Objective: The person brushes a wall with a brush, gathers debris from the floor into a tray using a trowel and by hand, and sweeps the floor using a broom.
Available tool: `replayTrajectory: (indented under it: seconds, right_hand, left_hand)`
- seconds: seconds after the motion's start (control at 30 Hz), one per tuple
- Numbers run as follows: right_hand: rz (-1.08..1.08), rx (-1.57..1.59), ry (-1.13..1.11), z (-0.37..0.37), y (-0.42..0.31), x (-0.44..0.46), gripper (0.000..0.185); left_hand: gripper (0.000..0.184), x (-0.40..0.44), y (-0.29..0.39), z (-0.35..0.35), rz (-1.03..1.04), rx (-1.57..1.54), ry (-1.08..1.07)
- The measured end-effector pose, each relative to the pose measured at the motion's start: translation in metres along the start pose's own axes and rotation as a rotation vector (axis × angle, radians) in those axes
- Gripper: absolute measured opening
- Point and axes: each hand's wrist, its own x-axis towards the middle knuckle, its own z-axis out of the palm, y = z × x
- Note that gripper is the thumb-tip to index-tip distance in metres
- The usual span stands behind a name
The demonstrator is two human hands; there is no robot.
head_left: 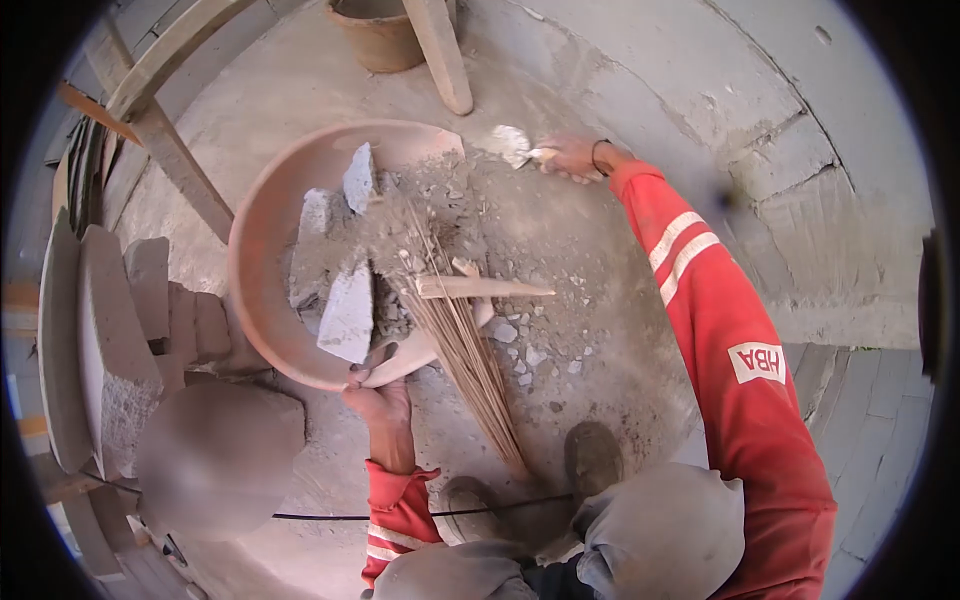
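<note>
My left hand is closed on the near rim of a wide, shallow terracotta-coloured basin, whose right side is broken or cut away. Grey block chunks and loose rubble lie inside it. A broom of thin sticks rests across its right edge, with a wooden piece on top. Beyond the basin, low over the floor, my right hand grips the pale handle of a small trowel-like tool; its blade is caked whitish, so the exact kind is unclear.
Small rubble bits are scattered on the floor right of the basin. Block pieces stack at left, near a blurred round shape. Wooden legs and a bucket stand at the back. A block wall borders the right.
</note>
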Motion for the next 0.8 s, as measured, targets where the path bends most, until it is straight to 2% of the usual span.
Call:
replayTrajectory:
  seconds: [0.1, 0.17, 0.3, 0.4, 0.5, 0.6, 0.7, 0.8]
  right_hand:
    - [-0.020, -0.079, -0.062, 0.009, -0.013, -0.009, 0.036]
    - [-0.278, -0.226, -0.063, 0.024, 0.027, 0.015, 0.039]
    - [-0.836, -0.435, 0.092, 0.061, 0.043, -0.024, 0.041]
    - [-0.552, -0.523, -0.074, 0.088, 0.013, -0.099, 0.041]
    - [-0.472, -0.559, -0.177, 0.115, 0.022, -0.139, 0.043]
    - [-0.406, -0.379, -0.241, 0.148, 0.060, -0.160, 0.051]
    - [-0.491, -0.201, -0.209, 0.171, 0.076, -0.193, 0.050]
    - [-0.521, -0.073, -0.118, 0.184, 0.088, -0.223, 0.044]
  left_hand:
    - [0.062, 0.001, 0.006, 0.009, 0.021, -0.031, -0.011]
    - [0.065, -0.001, 0.012, 0.017, -0.029, -0.088, 0.038]
    - [0.068, -0.004, 0.014, 0.039, -0.021, -0.158, 0.011]
    - [0.068, -0.002, 0.007, 0.054, -0.012, -0.134, 0.082]
    - [0.063, 0.003, -0.005, 0.061, -0.018, -0.103, 0.096]
    - [0.055, 0.004, -0.019, 0.060, -0.018, -0.085, 0.071]
    - [0.041, 0.007, -0.029, 0.045, -0.050, -0.035, 0.019]
    - [0.049, -0.018, -0.041, 0.039, -0.116, 0.093, -0.079]
